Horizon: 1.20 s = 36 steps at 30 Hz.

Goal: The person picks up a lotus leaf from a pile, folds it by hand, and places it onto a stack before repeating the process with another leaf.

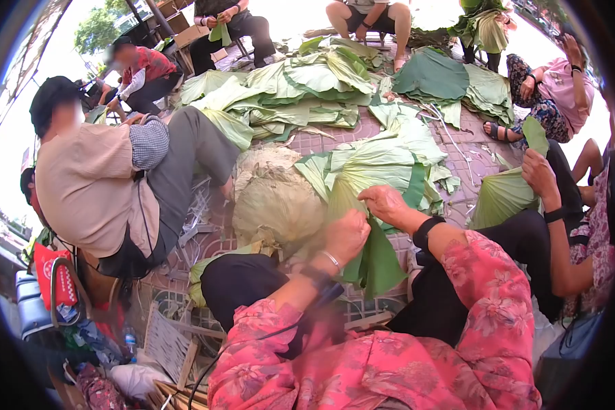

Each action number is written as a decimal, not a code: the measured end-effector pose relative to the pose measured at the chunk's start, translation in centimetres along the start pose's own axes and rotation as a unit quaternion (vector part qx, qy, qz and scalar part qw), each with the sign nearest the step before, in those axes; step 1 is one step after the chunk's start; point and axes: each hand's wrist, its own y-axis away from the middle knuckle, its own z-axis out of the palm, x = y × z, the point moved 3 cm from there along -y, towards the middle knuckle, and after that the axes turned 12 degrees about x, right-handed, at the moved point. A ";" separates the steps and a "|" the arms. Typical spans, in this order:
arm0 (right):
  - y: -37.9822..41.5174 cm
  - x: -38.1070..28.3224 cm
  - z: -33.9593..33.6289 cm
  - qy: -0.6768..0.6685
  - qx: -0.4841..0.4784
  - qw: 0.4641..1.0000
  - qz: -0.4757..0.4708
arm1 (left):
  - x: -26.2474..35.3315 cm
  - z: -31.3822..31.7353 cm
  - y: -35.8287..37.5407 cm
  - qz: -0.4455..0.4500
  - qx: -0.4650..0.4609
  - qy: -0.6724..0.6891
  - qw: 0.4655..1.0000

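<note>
A large green lotus leaf hangs in folds between my knees. My left hand is closed on it, a silver bangle and a dark band on that wrist; slight blur softens the fingers. Just right of it and a little higher, my right hand has thumb and fingers pinched together at the leaf's upper edge. What exactly lies between those fingertips is too small to make out. Directly beyond my hands spreads a pile of pale green lotus leaves. Left of the pile sits a rounded tan bundle of dried leaves.
On the left a person in a beige shirt sits close by. At right, another person's hand holds a folded leaf. More leaves cover the paving farther off. A slatted wooden stool and red bag stand lower left.
</note>
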 end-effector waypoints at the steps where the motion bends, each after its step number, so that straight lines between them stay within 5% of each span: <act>1: 0.0 -0.2 -0.1 -0.005 -0.001 1.000 -0.003 | 0.1 0.0 0.1 0.000 -0.016 -0.010 1.000; 11: 1.2 -0.3 -0.8 -0.004 -0.077 0.995 0.061 | -0.6 0.3 0.7 0.005 -0.006 -0.012 1.000; 17: 1.4 0.0 0.5 0.003 0.028 0.999 -0.042 | 0.3 0.2 0.7 0.006 -0.015 0.002 1.000; 36: 1.1 -0.2 0.5 0.016 -0.033 0.999 -0.019 | 0.5 -0.1 1.2 0.029 -0.031 0.009 0.999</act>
